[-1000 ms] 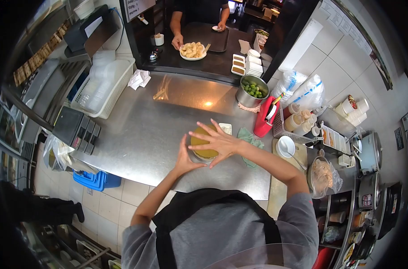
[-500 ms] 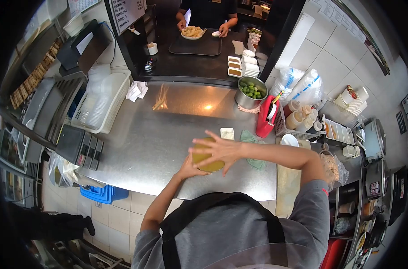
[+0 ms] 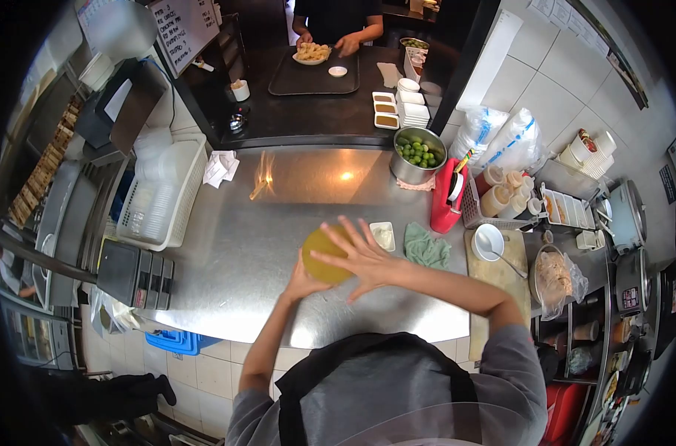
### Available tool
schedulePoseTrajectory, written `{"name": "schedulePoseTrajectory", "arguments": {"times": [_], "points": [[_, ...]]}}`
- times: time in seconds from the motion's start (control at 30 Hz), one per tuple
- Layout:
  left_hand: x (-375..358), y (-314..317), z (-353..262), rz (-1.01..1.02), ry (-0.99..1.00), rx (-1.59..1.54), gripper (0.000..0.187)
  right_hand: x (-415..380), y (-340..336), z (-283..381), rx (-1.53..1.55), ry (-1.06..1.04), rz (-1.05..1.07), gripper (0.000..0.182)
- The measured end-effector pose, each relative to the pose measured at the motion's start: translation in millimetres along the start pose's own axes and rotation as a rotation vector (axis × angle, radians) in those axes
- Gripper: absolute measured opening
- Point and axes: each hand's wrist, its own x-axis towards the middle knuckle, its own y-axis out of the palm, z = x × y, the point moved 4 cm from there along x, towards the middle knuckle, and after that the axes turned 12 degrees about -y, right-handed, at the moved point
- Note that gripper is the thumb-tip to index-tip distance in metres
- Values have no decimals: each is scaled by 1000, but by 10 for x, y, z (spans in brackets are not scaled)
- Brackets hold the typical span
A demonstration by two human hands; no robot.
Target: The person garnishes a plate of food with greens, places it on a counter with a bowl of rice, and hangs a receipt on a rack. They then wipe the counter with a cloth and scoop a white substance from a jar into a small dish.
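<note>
A round, mustard-yellow disc-like thing [image 3: 324,254] with a smooth face is held over the steel counter; whether it is a plate or a bowl I cannot tell. My left hand [image 3: 305,278] grips its lower left edge. Across its right side lies my right hand [image 3: 366,262], fingers spread wide and slightly blurred. Just right of my right hand's fingertips sits a small white dish [image 3: 382,236] with a white, creamy content. Beyond it is a crumpled green cloth [image 3: 427,247].
A metal pot of green limes [image 3: 418,154], a red holder [image 3: 447,195] and sauce bottles [image 3: 501,199] line the right. A white basket of plastic tubs [image 3: 163,197] stands left. Behind the pass, another person's hands [image 3: 347,44] are over a dark tray [image 3: 314,83].
The whole view has shifted a little. The yellow thing is turned more face-on, with my right hand further to its right. The other person has released a small white dish onto the tray.
</note>
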Motion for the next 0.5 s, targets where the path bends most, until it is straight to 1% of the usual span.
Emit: {"name": "schedulePoseTrajectory", "arguments": {"times": [0.03, 0.1, 0.13, 0.2, 0.23, 0.27, 0.33, 0.37, 0.4, 0.43, 0.47, 0.5], "points": [[31, -55, -65, 123, -45, -19, 107, -17, -39, 1, -60, -187, 42, 107], [4, -109, -161, 364, -148, -60, 106, -2, 115, 1, -10, -310, 103, 101], [23, -111, -130, 371, -123, -56, 106, 25, 224, 16, 15, -381, 134, 98], [51, -51, -24, 377, -77, -44, 106, 84, 402, 8, -7, -191, -60, 89], [83, -56, 8, 237, -64, -45, 105, 138, 385, 9, -22, -96, -158, 85], [53, 20, 45, 99, -55, -51, 104, 173, 366, 21, -16, 65, -240, 76], [34, 226, 213, -172, -65, -159, 88, 333, 355, -12, -54, 370, -257, 77], [82, 265, 217, -260, -65, -28, 83, 400, 364, -64, -74, 528, -266, 78], [136, 292, 217, -345, -61, 102, 79, 460, 381, -127, -51, 578, -361, 78], [148, 303, 229, -426, -62, 229, 74, 529, 405, -177, -60, 583, -390, 80], [163, 319, 376, -410, -107, 133, 71, 573, 429, -220, -63, 601, -413, 83], [184, 313, 437, -332, -141, 22, 73, 576, 428, -279, -74, 635, -438, 86]]}}
